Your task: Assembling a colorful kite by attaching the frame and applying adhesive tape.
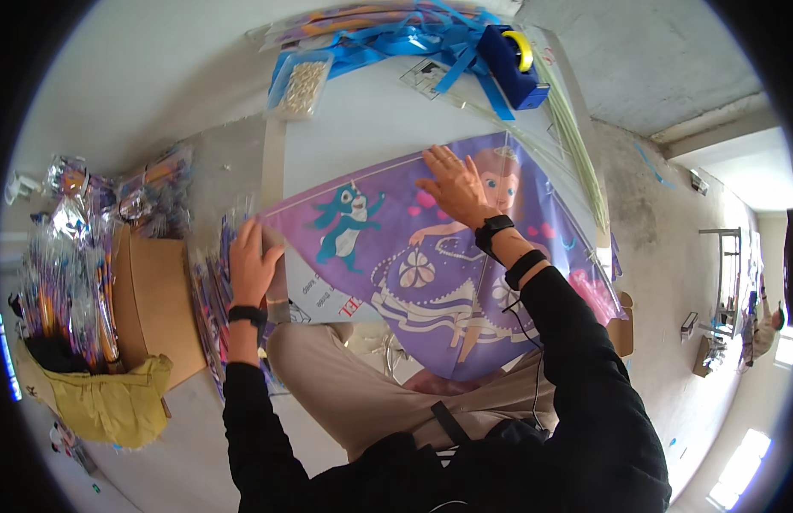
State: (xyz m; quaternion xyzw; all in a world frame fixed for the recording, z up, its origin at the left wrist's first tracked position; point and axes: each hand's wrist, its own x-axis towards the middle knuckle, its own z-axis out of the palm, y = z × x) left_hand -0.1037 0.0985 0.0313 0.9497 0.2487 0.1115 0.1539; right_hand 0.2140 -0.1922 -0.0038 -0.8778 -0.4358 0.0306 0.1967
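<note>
A purple kite [388, 248], printed with a princess figure and a teal rabbit, is spread over a white-topped table, its lower point hanging over my lap. My right hand [455, 184] lies flat on its upper part, fingers spread, beside the princess's face. At the kite's left corner is my left hand [254, 263], its fingertips touching the tip and the thumb held apart. A pale rod runs along the upper left edge of the kite. Black bands circle both wrists.
A clear tub of small beige pieces [305, 85], blue ribbons [371, 47] and a blue tape dispenser [514, 73] with yellow tape sit at the table's far side. Pale thin rods [576, 145] lie right. Left stands a cardboard box [161, 299] beside bundles of packaged kites [67, 282].
</note>
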